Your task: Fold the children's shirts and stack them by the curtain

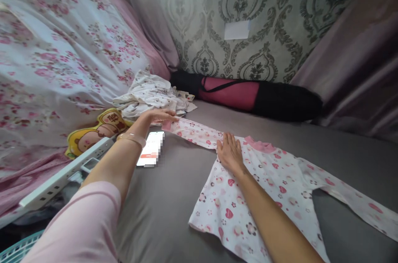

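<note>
A long-sleeved child's shirt (224, 196), white with pink hearts and small flowers, lies spread on the grey sheet with its pink collar (259, 145) away from me. My left hand (163, 116) is closed on the pink cuff of the left-hand sleeve (199, 133), which stretches out straight. Flat on the shirt, where that sleeve meets the body, rests my right hand (230, 153), fingers extended. The other sleeve (348, 186) reaches out to the right. My right forearm covers part of the shirt's front. Below my left wrist lies a lit phone (151, 149).
A white power strip (66, 174) and a yellow cartoon cushion (96, 132) lie to the left. Crumpled white cloth (149, 93) sits behind my left hand. A long black and pink bag (233, 93) lies along the wall. A blue basket (21, 248) shows at lower left.
</note>
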Tool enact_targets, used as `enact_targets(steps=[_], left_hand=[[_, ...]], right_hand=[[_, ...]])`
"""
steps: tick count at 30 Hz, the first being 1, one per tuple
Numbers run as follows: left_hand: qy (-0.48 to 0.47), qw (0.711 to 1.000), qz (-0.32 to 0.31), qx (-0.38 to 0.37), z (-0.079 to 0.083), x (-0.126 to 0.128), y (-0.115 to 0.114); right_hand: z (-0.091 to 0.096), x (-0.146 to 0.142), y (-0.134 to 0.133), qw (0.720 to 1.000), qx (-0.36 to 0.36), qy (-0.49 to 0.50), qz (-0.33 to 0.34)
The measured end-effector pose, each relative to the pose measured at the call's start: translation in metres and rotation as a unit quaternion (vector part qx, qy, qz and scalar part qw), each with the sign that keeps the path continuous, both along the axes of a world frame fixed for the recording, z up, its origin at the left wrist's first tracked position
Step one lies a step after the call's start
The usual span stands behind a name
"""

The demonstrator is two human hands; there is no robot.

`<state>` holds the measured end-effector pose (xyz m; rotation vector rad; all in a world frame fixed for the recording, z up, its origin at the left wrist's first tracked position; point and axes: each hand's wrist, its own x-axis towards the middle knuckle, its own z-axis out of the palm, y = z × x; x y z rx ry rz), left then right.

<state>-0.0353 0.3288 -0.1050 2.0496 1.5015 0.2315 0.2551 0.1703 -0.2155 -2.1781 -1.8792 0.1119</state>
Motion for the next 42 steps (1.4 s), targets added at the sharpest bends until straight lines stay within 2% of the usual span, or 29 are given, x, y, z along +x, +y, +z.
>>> enact_targets(steps=[3, 9, 12, 15, 18, 21, 24, 27, 29, 31, 33, 37, 42], left_hand=[[0.071, 0.996, -0.02, -0.043, -0.015, 0.004, 0.003], [0.199, 0.979, -0.012, 0.033, -0.043, 0.022, 0.018], [0.238, 0.97, 0.004, 0.055, -0.049, 0.028, 0.02], [0.265, 0.961, 0.013, 0.082, -0.049, 0.034, 0.013], [0.281, 0.951, 0.025, 0.126, -0.046, 0.046, -0.003], [0.278, 0.936, 0.023, 0.215, -0.045, 0.072, -0.029], [0.223, 0.932, -0.041, 0.282, -0.048, 0.11, -0.062], [0.133, 0.948, -0.128, 0.261, -0.055, 0.144, -0.099], [0.091, 0.949, -0.167, 0.252, -0.061, 0.155, -0.121], [0.073, 0.947, -0.179, 0.257, -0.064, 0.155, -0.14], [0.07, 0.953, -0.165, 0.246, -0.066, 0.145, -0.155], [0.112, 0.977, -0.12, 0.137, -0.064, 0.114, -0.185], [0.096, 0.986, -0.128, 0.041, -0.058, 0.095, -0.231]], right_hand=[[0.001, -0.001, 0.001, 1.0, -0.004, -0.004, -0.003], [0.003, -0.002, 0.0, 1.0, -0.01, 0.006, -0.006], [0.005, -0.002, -0.002, 1.0, -0.007, 0.008, 0.001], [0.006, -0.002, -0.003, 1.0, 0.005, 0.006, 0.008], [0.006, -0.002, -0.004, 1.0, 0.003, 0.014, 0.003], [0.005, -0.002, -0.004, 1.0, -0.004, 0.028, -0.004], [0.005, -0.004, -0.002, 0.999, 0.0, 0.051, 0.0], [0.012, 0.001, 0.001, 0.995, -0.013, 0.099, 0.021], [0.021, 0.011, -0.003, 0.986, -0.039, 0.158, 0.04], [0.03, 0.029, -0.018, 0.978, -0.052, 0.196, 0.057], [0.036, 0.05, -0.05, 0.978, -0.056, 0.186, 0.07], [0.04, 0.089, -0.142, 0.985, -0.098, 0.113, 0.081], [0.045, 0.11, -0.245, 0.983, -0.146, 0.075, 0.088]])
